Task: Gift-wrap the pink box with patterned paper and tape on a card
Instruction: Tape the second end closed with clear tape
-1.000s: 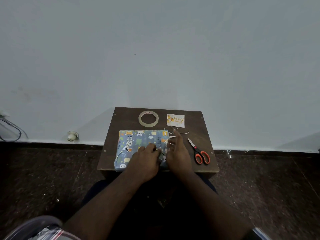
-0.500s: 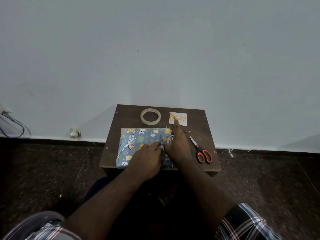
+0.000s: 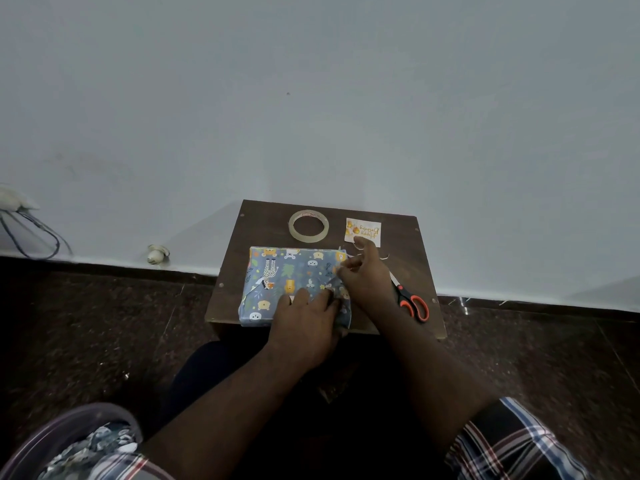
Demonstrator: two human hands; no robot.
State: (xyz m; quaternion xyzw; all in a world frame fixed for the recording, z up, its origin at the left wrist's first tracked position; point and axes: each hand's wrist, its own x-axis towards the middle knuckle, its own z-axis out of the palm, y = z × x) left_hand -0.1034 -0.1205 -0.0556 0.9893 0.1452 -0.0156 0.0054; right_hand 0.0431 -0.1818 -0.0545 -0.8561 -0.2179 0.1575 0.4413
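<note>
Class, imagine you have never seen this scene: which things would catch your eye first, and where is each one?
The parcel in blue animal-print paper stands out first, lying on the near left part of the small brown table. Both hands work at its right end: the left hand presses on the paper, the right hand is at the folded end. Behind lie a tape roll and a card; orange-handled scissors lie to the right.

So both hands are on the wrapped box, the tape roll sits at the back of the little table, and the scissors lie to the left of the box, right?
Not quite. The head view shows the scissors to the right of the wrapped box, beside the right hand. The rest holds: the left hand is on the box too, and the tape roll sits at the table's back.
</note>
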